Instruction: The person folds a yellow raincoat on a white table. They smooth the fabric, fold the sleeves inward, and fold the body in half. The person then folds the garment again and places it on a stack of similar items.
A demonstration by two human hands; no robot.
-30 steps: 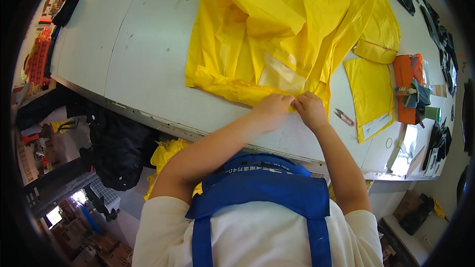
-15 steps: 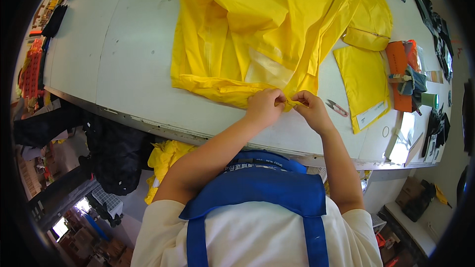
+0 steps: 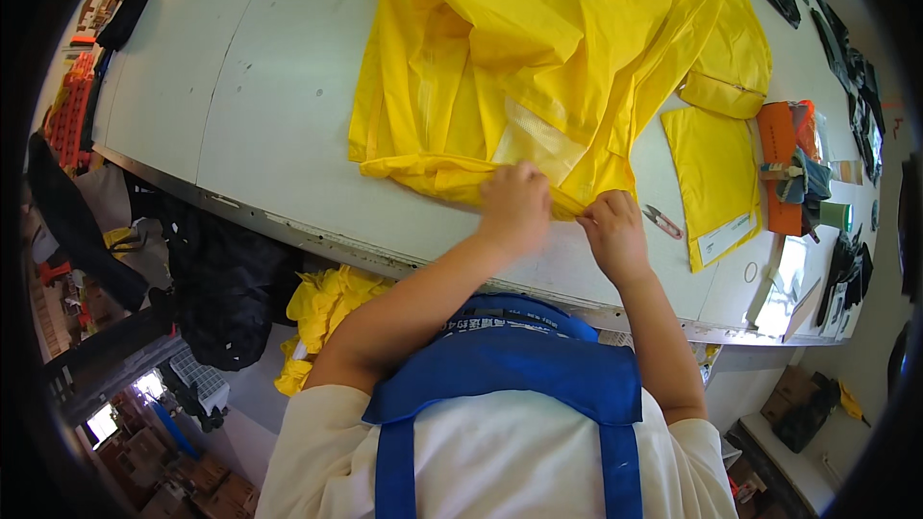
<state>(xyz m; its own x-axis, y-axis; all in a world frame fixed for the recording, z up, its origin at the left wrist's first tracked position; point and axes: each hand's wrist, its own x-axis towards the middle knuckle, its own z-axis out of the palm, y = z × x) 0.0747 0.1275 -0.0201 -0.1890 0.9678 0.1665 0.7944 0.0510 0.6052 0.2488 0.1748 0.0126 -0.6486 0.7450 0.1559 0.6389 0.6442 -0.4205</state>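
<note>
A large yellow garment [image 3: 519,58] lies spread and rumpled on the table, with a pale mesh patch [image 3: 538,139] near its front edge. Its gathered hem runs along the side closest to me. My right hand [image 3: 617,234] pinches this edge at its right end between thumb and fingers. Just left of it, my left hand [image 3: 516,204] is curled over the same hem, slightly blurred by motion; its fingertips are partly hidden. Right of my right hand lies a small pair of thread snips [image 3: 662,221].
A flat yellow fabric piece [image 3: 713,183] with a white label and a yellow zipped pouch [image 3: 728,85] lie to the right. Beyond stands an orange box [image 3: 781,168] with small items, near a green roll [image 3: 835,216]. The table's front edge [image 3: 317,231] passes before me.
My hands have drawn apart along the hem: the left has come off the spot where both pinched together. The view has shifted slightly, and the garment stays on the table.
</note>
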